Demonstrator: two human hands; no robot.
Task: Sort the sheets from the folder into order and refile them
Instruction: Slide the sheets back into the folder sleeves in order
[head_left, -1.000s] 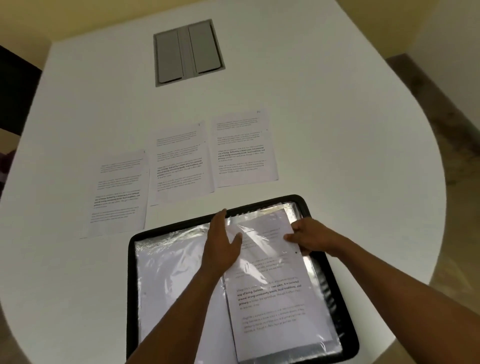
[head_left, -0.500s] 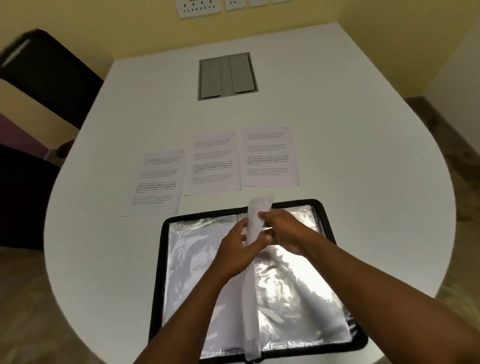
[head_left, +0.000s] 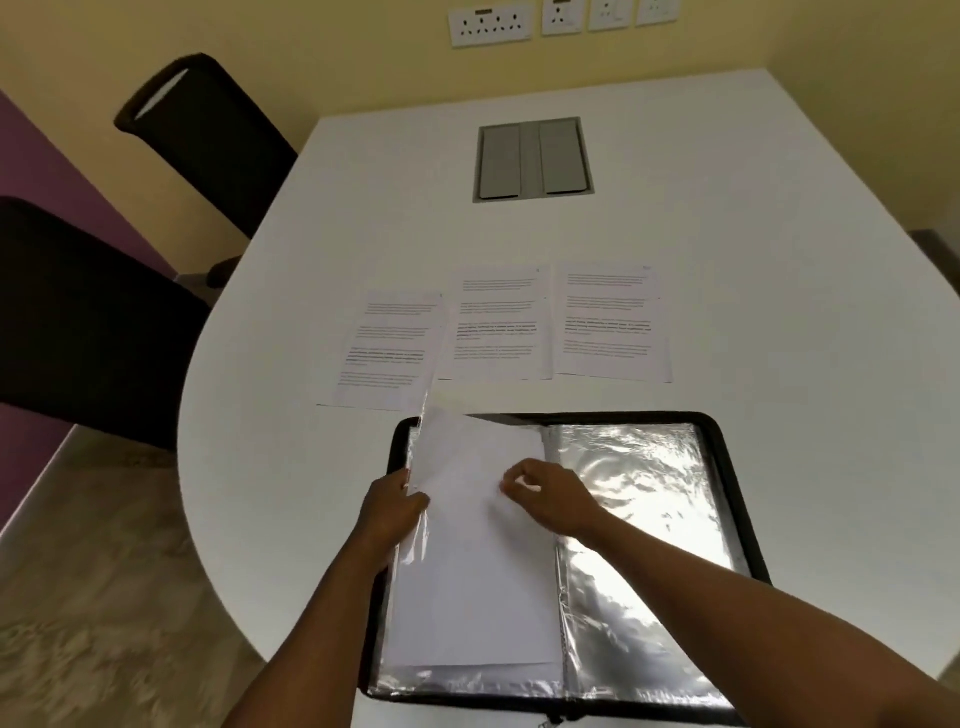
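Lying between left hand and right hand, blank sheet on folder.

An office meeting room, by the look of it. Large white table with a built-in cable hatch, dark swivel chairs alongside, wall sockets behind.

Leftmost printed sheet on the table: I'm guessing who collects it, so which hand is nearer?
Left. The left hand lies just below the leftmost printed sheet; the right hand sits farther right.
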